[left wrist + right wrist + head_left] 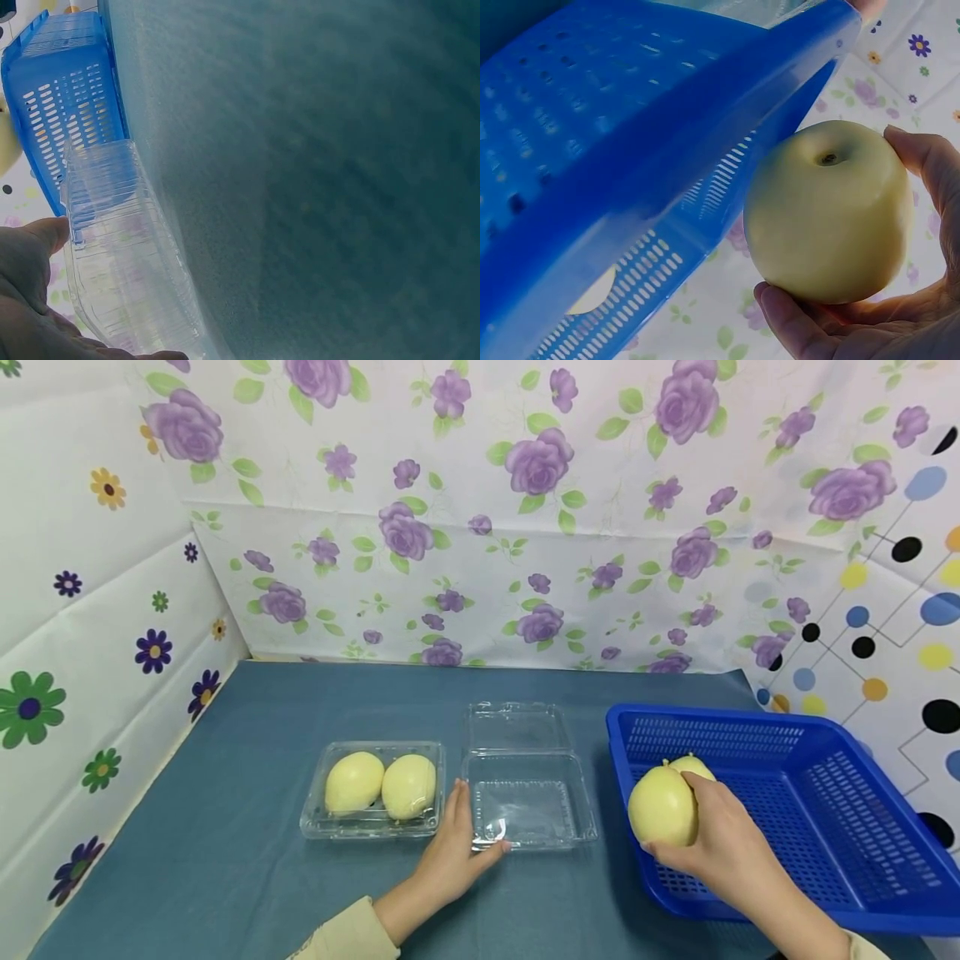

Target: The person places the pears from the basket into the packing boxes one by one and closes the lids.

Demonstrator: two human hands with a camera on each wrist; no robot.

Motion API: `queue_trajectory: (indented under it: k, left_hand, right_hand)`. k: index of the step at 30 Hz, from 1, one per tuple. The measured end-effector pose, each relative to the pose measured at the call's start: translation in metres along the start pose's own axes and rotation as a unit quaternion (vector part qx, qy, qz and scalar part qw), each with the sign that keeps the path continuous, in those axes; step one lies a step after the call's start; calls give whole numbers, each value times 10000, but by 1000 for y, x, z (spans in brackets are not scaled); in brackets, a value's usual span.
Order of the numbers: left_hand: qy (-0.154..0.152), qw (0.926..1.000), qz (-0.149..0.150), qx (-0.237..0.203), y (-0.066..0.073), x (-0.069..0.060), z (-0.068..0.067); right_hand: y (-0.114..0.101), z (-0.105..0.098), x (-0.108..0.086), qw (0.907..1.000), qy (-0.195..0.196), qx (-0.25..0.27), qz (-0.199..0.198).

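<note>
My right hand [723,835] grips a round pale-yellow pear [663,807] over the left rim of the blue basket [813,822]. In the right wrist view, thumb and fingers curl around the sides of this pear [829,217]. Another pear [692,765] lies behind it in the basket, partly covered. My left hand [447,852], fingers straight, touches the near left corner of an open clear plastic clamshell box [525,802]. Its thumb lies along the front edge of the box. The left wrist view has the thumb [46,231] against the box wall [124,247].
Left of the open box stands a clear box [375,831] with two pears [408,787] inside. The open box's lid [517,727] folds back toward the rear. A blue-green cloth [247,827] covers the table, and flowered sheets [480,527] hang behind and beside it.
</note>
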State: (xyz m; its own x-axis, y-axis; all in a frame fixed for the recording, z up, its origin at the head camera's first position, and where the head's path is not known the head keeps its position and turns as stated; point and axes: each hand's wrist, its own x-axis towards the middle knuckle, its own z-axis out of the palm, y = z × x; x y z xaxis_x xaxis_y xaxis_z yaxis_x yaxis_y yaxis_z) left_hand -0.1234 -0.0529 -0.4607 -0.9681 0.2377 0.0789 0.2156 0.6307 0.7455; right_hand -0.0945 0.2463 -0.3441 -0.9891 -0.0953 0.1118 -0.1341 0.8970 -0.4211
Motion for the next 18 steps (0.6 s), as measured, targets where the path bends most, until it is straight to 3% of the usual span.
queue_trajectory:
  k: [18]
  left_hand:
    - [-23,10000,-40,-16,-1,0,0]
  right_hand:
    - [-22,7,6,9993,162,190,-274]
